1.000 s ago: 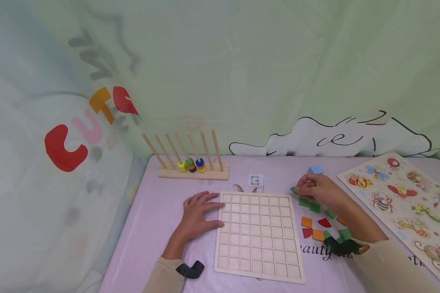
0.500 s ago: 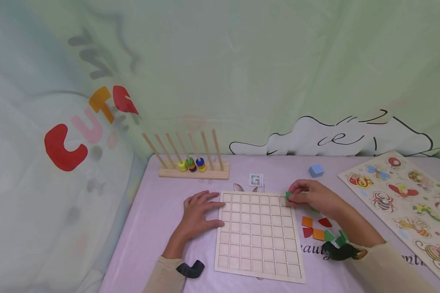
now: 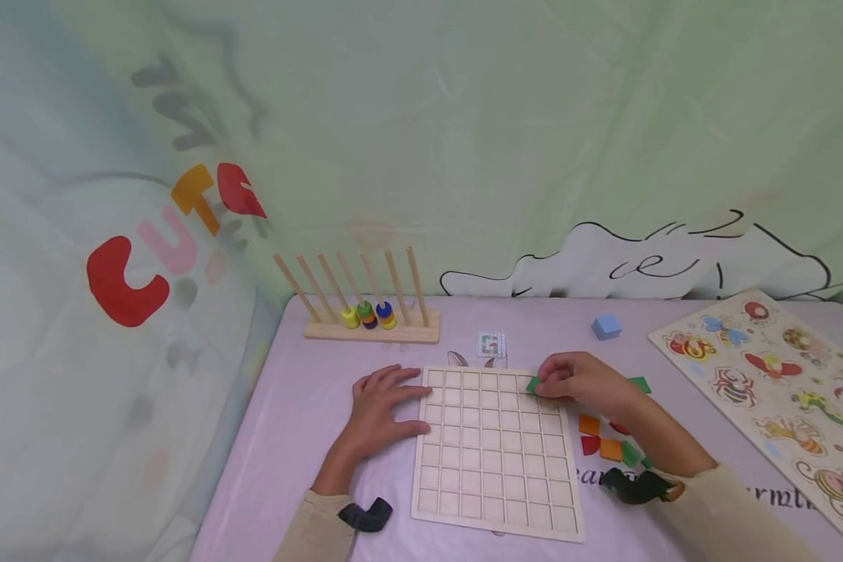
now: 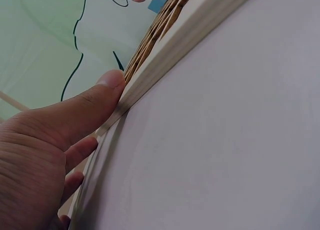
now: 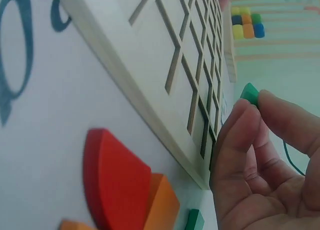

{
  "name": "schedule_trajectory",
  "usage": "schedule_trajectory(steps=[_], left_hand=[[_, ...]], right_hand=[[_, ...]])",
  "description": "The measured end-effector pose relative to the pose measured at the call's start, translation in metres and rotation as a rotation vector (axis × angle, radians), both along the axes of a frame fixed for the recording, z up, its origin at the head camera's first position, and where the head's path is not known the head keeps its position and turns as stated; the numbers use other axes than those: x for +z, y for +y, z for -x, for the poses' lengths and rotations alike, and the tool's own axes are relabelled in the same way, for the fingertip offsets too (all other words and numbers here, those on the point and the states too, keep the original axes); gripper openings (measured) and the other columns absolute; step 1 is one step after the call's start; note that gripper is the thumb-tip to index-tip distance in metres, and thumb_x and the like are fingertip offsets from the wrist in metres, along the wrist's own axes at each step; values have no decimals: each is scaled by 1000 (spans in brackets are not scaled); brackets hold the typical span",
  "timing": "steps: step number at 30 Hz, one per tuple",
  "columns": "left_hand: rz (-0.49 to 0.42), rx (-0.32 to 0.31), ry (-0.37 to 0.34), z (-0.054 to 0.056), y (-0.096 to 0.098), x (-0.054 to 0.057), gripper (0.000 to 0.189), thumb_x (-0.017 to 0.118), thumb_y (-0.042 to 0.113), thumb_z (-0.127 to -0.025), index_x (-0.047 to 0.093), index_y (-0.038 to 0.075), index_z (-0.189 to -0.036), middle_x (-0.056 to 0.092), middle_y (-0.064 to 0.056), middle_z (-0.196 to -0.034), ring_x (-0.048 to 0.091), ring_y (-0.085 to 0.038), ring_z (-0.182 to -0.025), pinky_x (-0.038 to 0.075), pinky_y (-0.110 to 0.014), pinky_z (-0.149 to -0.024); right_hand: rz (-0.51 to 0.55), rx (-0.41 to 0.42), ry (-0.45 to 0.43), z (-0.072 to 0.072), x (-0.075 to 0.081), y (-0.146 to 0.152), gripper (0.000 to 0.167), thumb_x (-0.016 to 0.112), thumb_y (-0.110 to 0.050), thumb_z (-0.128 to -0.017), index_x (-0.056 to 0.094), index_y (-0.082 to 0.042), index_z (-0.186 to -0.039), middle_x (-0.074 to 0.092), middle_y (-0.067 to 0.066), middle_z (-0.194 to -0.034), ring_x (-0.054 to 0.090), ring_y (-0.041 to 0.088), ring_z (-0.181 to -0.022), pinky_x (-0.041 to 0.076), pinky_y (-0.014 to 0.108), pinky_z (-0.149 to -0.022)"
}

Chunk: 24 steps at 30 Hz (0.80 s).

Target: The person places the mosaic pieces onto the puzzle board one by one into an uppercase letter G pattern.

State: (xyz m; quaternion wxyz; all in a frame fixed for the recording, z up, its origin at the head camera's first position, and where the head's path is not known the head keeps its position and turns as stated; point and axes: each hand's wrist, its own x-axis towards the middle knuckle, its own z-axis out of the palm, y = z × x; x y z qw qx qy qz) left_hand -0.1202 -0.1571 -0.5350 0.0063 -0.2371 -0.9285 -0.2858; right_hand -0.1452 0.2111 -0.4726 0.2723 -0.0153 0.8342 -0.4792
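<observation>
A square wooden grid board (image 3: pixel 492 457) lies on the table with bare cells. My left hand (image 3: pixel 382 417) rests at its left edge, fingers spread; in the left wrist view the thumb of that hand (image 4: pixel 55 135) touches the board's side. Over the far right corner cells, my right hand (image 3: pixel 585 382) pinches a small green tile (image 3: pixel 533 385) between thumb and fingers. The right wrist view shows this green tile (image 5: pixel 250 93) at the fingertips, tilted. Right of the board lie orange tiles (image 3: pixel 610 449), a red quarter-round tile (image 3: pixel 589 445) and green tiles (image 3: pixel 630 453), partly hidden by the right arm.
Behind the board stands a wooden peg rack (image 3: pixel 371 332) with coloured beads on three pegs. A small printed card (image 3: pixel 491 344) lies near the far edge. A blue block (image 3: pixel 606 327) sits at the back right, beside an insect puzzle board (image 3: pixel 773 398).
My right hand has carried the green tile leftward from the loose pieces to over the board's far right corner. The left hand stays where it was.
</observation>
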Motion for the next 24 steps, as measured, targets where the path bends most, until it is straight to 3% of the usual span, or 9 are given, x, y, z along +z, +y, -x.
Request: schedule_trajectory(steps=[10, 16, 24], left_hand=[[5, -5, -2, 0, 0, 1, 59, 81, 55, -79, 70, 29, -131, 55, -1, -152, 38, -32, -148, 24, -66, -108], [2, -6, -7, -1, 1, 1, 59, 81, 55, -79, 70, 29, -131, 54, 0, -152, 37, -32, -149, 23, -66, -109], [9, -4, 5, 0, 0, 0, 58, 81, 54, -79, 70, 30, -131, 55, 1, -151, 38, -31, -148, 25, -64, -108]], right_hand=[[-18, 46, 26, 1, -7, -16, 25, 78, -27, -91, 70, -6, -102, 65, 5, -82, 58, 20, -76, 47, 25, -63], [-105, 43, 59, 1, -4, -27, 18, 79, -25, -89, 73, -10, -97, 66, 2, -77, 58, 20, -79, 46, 30, -70], [-131, 29, -7, 7, -3, -34, 17, 80, -24, -88, 74, -9, -92, 64, 1, -70, 59, 18, -70, 44, 31, -72]])
